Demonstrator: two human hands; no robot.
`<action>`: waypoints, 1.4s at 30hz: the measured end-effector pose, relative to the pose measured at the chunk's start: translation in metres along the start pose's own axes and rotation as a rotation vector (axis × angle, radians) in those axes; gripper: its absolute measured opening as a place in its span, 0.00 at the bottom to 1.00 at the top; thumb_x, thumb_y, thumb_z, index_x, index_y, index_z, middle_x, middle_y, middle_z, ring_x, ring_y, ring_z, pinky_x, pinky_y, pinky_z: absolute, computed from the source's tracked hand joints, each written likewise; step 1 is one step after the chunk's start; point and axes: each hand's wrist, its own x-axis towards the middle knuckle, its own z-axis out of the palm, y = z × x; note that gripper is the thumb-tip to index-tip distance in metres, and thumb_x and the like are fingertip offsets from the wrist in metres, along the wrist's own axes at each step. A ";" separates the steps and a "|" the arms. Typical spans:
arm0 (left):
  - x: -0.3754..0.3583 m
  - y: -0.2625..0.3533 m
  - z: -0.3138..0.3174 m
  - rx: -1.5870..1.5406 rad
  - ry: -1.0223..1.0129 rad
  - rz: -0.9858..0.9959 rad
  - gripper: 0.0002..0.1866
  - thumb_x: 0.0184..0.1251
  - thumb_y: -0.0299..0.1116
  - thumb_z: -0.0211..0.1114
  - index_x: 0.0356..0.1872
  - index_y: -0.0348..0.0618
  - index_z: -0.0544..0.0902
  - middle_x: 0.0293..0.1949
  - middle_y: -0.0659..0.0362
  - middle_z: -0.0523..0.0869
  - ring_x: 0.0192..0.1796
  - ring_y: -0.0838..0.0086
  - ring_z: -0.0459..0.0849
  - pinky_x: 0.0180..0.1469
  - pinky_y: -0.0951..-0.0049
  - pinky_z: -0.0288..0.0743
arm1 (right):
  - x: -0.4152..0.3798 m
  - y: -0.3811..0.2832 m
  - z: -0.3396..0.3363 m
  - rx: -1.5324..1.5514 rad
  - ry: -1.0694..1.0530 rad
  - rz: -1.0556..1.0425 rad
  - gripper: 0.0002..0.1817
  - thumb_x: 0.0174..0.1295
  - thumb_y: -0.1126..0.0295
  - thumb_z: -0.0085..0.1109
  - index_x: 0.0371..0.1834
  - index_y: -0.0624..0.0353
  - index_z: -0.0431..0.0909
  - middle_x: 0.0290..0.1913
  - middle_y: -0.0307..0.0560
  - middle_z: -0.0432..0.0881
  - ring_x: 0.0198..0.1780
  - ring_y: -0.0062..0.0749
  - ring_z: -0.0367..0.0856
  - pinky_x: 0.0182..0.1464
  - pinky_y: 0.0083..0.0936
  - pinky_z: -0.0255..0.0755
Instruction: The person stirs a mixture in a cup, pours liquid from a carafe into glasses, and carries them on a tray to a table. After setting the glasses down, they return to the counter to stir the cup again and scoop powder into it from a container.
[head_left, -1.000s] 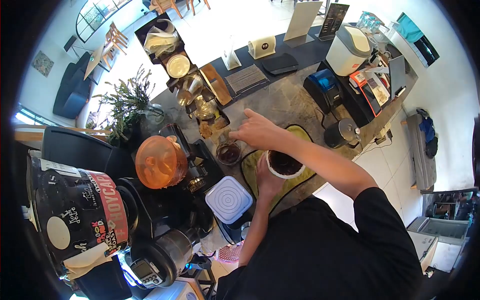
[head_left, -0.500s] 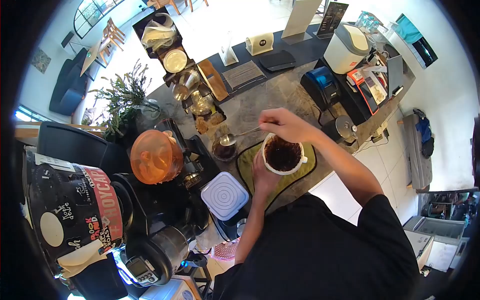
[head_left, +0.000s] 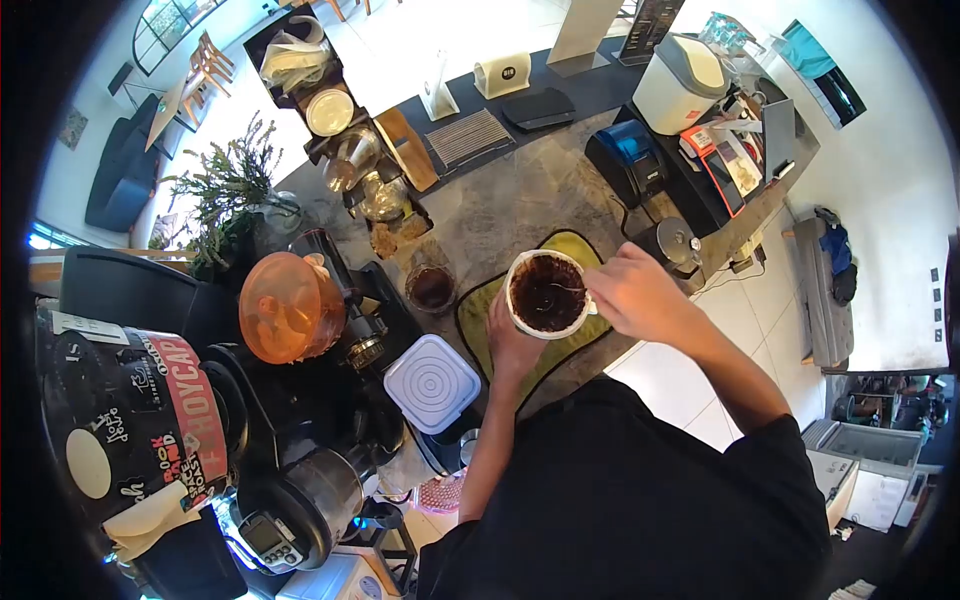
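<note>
A white handled cup (head_left: pixel 516 313) with dark brown, wet-looking stuff coating its inside stands over the green cloth. My left hand (head_left: pixel 510 345) is wrapped round its near-left side. Above the right rim, my right hand (head_left: pixel 640 295) pinches a metal spoon (head_left: pixel 571 290). The spoon's bowl end dips into the dark contents and is mostly hidden there. To the left of the cup, a small glass (head_left: pixel 432 288) of dark liquid rests on the counter. Beneath the cup lies the green cloth (head_left: pixel 482 325) with dark edging.
A square lidded container (head_left: pixel 432 384) sits left of my left forearm. Beyond it are a coffee grinder with an orange hopper (head_left: pixel 290 308) and a sticker-covered machine (head_left: pixel 130 410). A blue-black printer (head_left: pixel 630 160) and a round black device (head_left: pixel 672 246) stand to the right.
My right hand has moved the spoon from over the small glass rightward and down into the white cup. My left hand still holds the cup. The camera view has shifted slightly.
</note>
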 end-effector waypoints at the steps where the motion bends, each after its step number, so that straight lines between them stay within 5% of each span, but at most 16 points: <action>1: 0.000 0.005 -0.002 -0.004 0.046 0.039 0.40 0.50 0.40 0.83 0.67 0.43 0.77 0.65 0.51 0.81 0.69 0.52 0.75 0.72 0.52 0.67 | 0.000 -0.004 0.003 -0.008 0.010 0.000 0.07 0.58 0.74 0.64 0.33 0.57 0.73 0.24 0.47 0.77 0.31 0.44 0.80 0.47 0.37 0.68; 15: 0.001 0.018 -0.011 -0.038 0.100 0.134 0.35 0.49 0.34 0.83 0.63 0.43 0.81 0.58 0.52 0.86 0.62 0.56 0.83 0.66 0.55 0.74 | -0.001 -0.022 0.024 0.123 -0.031 0.070 0.06 0.59 0.75 0.61 0.33 0.60 0.72 0.25 0.52 0.81 0.34 0.50 0.83 0.46 0.40 0.70; 27: 0.001 0.023 -0.013 -0.084 0.076 0.055 0.33 0.52 0.32 0.81 0.63 0.43 0.81 0.59 0.52 0.86 0.64 0.56 0.82 0.67 0.55 0.72 | -0.008 -0.024 0.031 0.187 -0.032 0.113 0.05 0.63 0.75 0.60 0.36 0.61 0.73 0.28 0.54 0.83 0.37 0.53 0.82 0.47 0.42 0.69; 29: 0.002 0.018 -0.011 -0.140 0.011 -0.013 0.43 0.46 0.40 0.85 0.67 0.46 0.77 0.64 0.53 0.82 0.70 0.53 0.74 0.72 0.52 0.66 | -0.008 -0.023 0.033 0.278 0.001 0.145 0.05 0.63 0.75 0.60 0.36 0.62 0.73 0.28 0.57 0.82 0.35 0.57 0.81 0.46 0.42 0.69; 32: 0.004 0.010 -0.007 -0.184 0.018 0.047 0.42 0.46 0.40 0.85 0.67 0.46 0.77 0.63 0.52 0.82 0.70 0.52 0.74 0.72 0.52 0.66 | -0.008 -0.020 0.035 0.348 0.058 0.201 0.04 0.62 0.76 0.59 0.33 0.62 0.74 0.26 0.60 0.80 0.34 0.61 0.80 0.44 0.47 0.70; 36: 0.002 0.005 -0.004 -0.126 0.021 0.045 0.42 0.47 0.40 0.84 0.67 0.45 0.77 0.63 0.52 0.82 0.69 0.51 0.74 0.72 0.51 0.66 | -0.013 -0.015 0.038 0.418 0.104 0.244 0.03 0.61 0.77 0.62 0.33 0.59 0.76 0.25 0.53 0.79 0.32 0.55 0.79 0.43 0.43 0.71; 42: 0.002 0.005 -0.002 -0.233 0.046 0.036 0.41 0.48 0.40 0.84 0.66 0.44 0.77 0.63 0.52 0.81 0.69 0.50 0.74 0.70 0.51 0.67 | -0.017 -0.015 0.037 0.517 0.175 0.267 0.03 0.60 0.78 0.62 0.33 0.62 0.78 0.23 0.54 0.78 0.24 0.50 0.76 0.30 0.39 0.68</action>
